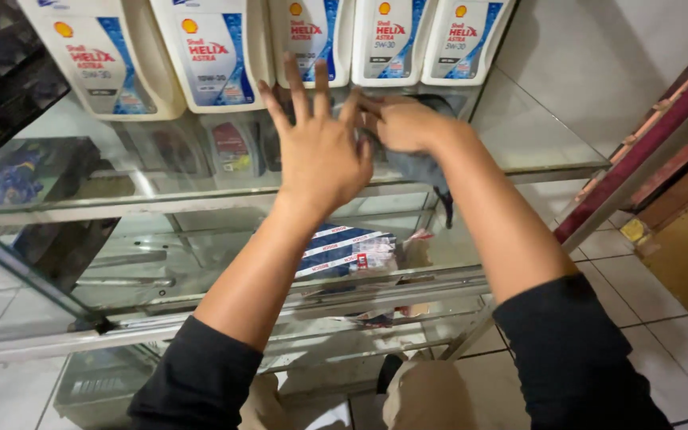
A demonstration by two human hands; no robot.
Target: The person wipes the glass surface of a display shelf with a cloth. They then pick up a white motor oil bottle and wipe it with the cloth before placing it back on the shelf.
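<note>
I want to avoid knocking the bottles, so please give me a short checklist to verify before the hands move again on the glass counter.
1. Right hand has a grip on the dark cloth: ok, fingers are closed on it.
2. Left hand is free: ok, open and spread, holding nothing.
3. Room between hands and the white oil bottles: not ok, fingertips reach right up to the row.
4. Bottles upright: ok, all stand straight.
5. Glass counter top free of cracks: cannot tell, reflections hide it.
6. Cloth clear of the counter edge: not ok, a corner hangs over the front.
</note>
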